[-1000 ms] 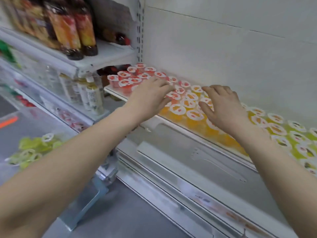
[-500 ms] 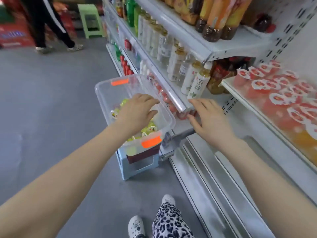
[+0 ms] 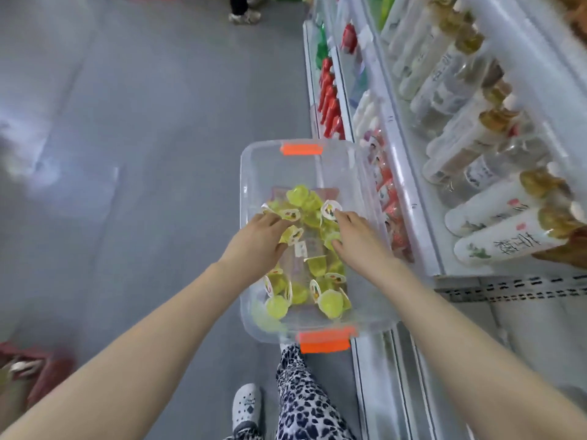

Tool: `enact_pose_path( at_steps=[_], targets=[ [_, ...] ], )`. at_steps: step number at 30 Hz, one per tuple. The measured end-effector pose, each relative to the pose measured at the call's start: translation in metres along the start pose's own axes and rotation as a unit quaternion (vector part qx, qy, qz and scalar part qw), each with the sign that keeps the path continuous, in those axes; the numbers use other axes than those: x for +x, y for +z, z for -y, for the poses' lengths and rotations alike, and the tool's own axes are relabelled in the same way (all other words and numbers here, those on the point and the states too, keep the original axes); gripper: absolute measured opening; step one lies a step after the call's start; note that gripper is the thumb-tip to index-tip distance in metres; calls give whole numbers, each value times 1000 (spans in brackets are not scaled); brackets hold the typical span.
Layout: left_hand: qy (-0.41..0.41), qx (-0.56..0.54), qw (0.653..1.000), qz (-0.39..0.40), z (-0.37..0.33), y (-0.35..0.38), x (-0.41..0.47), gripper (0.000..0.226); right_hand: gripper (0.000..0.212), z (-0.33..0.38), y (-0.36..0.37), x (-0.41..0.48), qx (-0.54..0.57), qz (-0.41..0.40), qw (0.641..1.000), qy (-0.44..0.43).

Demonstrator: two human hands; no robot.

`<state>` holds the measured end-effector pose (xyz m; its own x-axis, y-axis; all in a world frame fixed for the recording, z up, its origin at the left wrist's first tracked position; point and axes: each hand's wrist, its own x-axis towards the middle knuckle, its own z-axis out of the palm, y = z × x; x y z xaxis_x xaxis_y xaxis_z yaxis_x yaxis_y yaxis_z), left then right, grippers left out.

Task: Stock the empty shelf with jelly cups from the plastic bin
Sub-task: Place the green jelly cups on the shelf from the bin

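A clear plastic bin [image 3: 244, 173] with orange latches stands below me beside the shelving. Several yellow-green jelly cups [image 3: 330, 301] lie loose on its bottom. My left hand [image 3: 257, 242] is inside the bin on the left, fingers spread over the cups and touching them. My right hand [image 3: 359, 239] is inside on the right, its fingertips on a cup with a white lid [image 3: 331, 208] and its thumb against another. Neither hand plainly grips a cup. The shelf with the stocked cups is out of view.
Shelves of drink bottles [image 3: 476, 147] run along the right, with red packs [image 3: 330, 100] lower down. Grey floor lies to the left. My leg and white shoe [image 3: 246, 404] are below the bin. Another person's feet [image 3: 244, 14] stand far up the aisle.
Both hands left the jelly cups on the shelf, swung left and down, and now reach into the bin among the green cups. My view turned down onto the bin.
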<state>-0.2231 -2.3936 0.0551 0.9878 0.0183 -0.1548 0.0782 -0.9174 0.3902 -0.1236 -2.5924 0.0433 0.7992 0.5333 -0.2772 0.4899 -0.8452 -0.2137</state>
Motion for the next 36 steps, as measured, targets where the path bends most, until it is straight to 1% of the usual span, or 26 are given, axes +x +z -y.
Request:
enact_pose_path(
  at_steps=[2, 6, 9, 11, 13, 16, 18, 20, 22, 25, 28, 33, 36],
  targets=[
    [-25, 4, 1000, 16, 3, 9, 20, 49, 58, -4, 9, 39, -12, 33, 999, 11],
    [-64, 14, 996, 58, 4, 25, 56, 46, 71, -9, 25, 98, -45, 93, 995, 17],
    [-87, 24, 992, 91, 8, 38, 74, 49, 71, -13, 40, 121, -68, 132, 988, 29],
    [-100, 21, 990, 102, 14, 46, 85, 52, 59, -12, 46, 131, -66, 131, 988, 52],
    [-110, 17, 988, 109, 17, 50, 98, 55, 53, -11, 49, 133, -47, 134, 987, 79],
    [-109, 25, 987, 114, 19, 56, 127, 58, 55, -17, 59, 129, -10, 131, 988, 84],
    [-116, 11, 988, 102, 22, 62, 147, 64, 57, -20, 64, 126, 11, 122, 988, 91],
    [-120, -1, 989, 89, 24, 69, 167, 69, 58, -23, 66, 129, -14, 130, 987, 94],
    [-125, -3, 988, 90, 24, 75, 184, 70, 51, -23, 65, 132, -18, 131, 987, 96],
    [-146, -3, 986, 76, 24, 85, 197, 61, 44, -22, 68, 135, -50, 116, 987, 98],
    [-146, 12, 987, 63, 26, 91, 198, 51, 48, -21, 65, 136, -76, 133, 983, 101],
    [-136, -8, 988, 77, 32, 88, 189, 54, 56, -16, 56, 134, -126, 156, 976, 83],
    [-153, -32, 984, 91, 30, 76, 180, 49, 60, -15, 53, 125, -132, 149, 978, 66]
  ],
)
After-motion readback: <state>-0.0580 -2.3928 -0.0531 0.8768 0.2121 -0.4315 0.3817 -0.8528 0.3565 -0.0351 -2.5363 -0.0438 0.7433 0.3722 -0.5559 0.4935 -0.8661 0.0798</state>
